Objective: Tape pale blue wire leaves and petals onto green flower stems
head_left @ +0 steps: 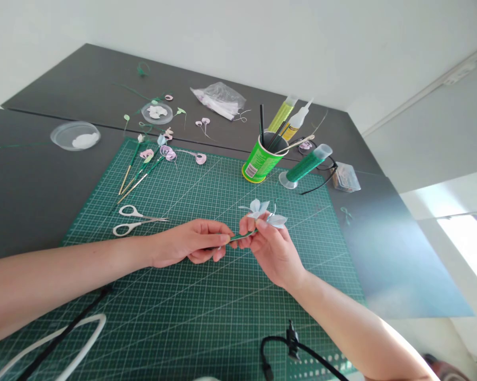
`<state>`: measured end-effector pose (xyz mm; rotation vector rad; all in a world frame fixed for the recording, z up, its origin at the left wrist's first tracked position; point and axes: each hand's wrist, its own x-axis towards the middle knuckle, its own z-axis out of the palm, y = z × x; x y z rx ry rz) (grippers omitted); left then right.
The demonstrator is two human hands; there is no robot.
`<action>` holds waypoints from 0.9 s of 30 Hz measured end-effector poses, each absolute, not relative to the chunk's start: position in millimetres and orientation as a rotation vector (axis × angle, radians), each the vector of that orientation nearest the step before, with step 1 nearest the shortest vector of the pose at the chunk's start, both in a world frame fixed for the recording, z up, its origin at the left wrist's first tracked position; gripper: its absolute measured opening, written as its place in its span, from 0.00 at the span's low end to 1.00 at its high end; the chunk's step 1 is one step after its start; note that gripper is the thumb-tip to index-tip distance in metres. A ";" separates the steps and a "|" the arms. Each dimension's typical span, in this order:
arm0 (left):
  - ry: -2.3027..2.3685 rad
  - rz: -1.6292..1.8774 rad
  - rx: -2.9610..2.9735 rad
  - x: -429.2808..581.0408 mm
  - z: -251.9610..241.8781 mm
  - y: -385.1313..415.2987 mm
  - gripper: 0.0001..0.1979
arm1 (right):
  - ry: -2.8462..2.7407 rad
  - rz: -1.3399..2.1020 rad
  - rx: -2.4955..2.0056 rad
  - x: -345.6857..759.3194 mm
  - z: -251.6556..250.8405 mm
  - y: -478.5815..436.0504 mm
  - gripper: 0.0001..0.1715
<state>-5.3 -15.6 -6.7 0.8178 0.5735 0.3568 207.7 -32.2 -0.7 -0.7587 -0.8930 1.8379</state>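
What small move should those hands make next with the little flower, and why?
Probably twist the green stem a little between the fingertips: the left hand and right hand both pinch it, close together, just below the pale paper flower, over the cutting mat.

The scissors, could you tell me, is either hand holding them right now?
No, the scissors lie on the green cutting mat, while the left hand and right hand both pinch the paper flower stem.

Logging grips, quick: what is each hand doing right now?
Left hand: closed, pinching the thin green stem of the pale blue paper flower.
Right hand: closed on the same stem, beside the flower.
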 end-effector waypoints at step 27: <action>0.537 0.464 0.751 -6.3 -10.9 -16.5 0.15 | -1.439 1.877 -0.757 205.1 -10.7 -39.6 0.38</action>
